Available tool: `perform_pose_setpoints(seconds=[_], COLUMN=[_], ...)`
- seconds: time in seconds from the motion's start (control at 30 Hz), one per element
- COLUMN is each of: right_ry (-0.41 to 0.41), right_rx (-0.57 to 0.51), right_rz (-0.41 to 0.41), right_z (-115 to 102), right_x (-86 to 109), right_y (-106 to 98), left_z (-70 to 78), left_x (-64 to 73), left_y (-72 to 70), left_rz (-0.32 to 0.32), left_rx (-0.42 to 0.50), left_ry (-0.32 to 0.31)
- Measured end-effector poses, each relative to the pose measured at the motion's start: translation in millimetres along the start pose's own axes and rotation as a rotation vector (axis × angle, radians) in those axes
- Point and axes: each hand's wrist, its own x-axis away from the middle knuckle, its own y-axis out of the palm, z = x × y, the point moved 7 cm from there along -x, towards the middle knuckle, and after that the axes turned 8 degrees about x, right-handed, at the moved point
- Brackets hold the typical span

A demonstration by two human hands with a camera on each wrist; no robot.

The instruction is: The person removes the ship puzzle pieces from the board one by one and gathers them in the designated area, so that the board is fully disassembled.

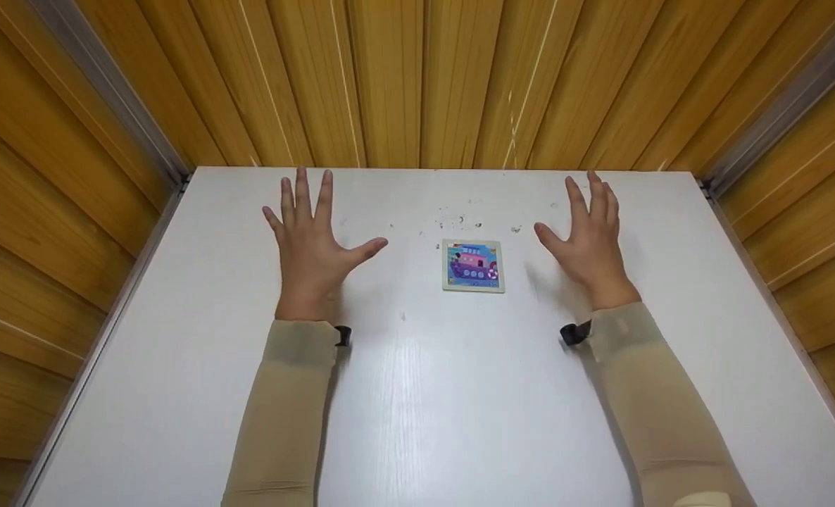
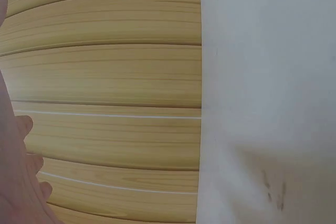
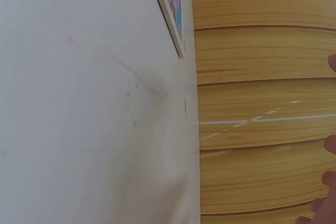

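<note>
A small square picture puzzle [image 1: 473, 265] with a pale frame lies flat on the white table, showing a pink and purple ship on blue. To its left my left hand [image 1: 310, 253] is held with fingers spread and thumb pointing toward the puzzle, touching nothing. On the other side my right hand [image 1: 590, 246] hovers with its fingers apart and also holds nothing. In the right wrist view a corner of the puzzle [image 3: 173, 3] shows at the top. Only the edge of the left hand [image 2: 21, 182] appears in the left wrist view.
The white table [image 1: 417, 422] has dark scuff marks [image 1: 462, 220] behind the puzzle. Yellow wood-patterned panels [image 1: 417, 84] rise at the back and both sides, with grey metal rails [image 1: 118, 91] at the corners. A black wrist strap piece [image 1: 574, 334] sits at each cuff.
</note>
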Motion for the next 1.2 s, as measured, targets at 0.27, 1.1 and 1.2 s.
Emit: perform_pose_setpoints(seconds=[0.27,1.1,1.2], right_ry=[0.022,0.041,0.022], right_rx=[-0.225,-0.668,-0.62], right_rz=[0.02,-0.187,-0.216], right_z=[-24.0,-67.6,-71.4], right_x=[-1.0,14.3,15.1], right_y=[6.6,78.5,84.7], left_z=[31.5,45.2,46.0], left_x=[-3.2,21.3,23.6], left_y=[7.7,107.5,115.1], left_rz=[-0.016,-0.337,-0.356], left_rx=[0.153,0.475,0.48], left_ry=[0.024,-0.106,-0.095])
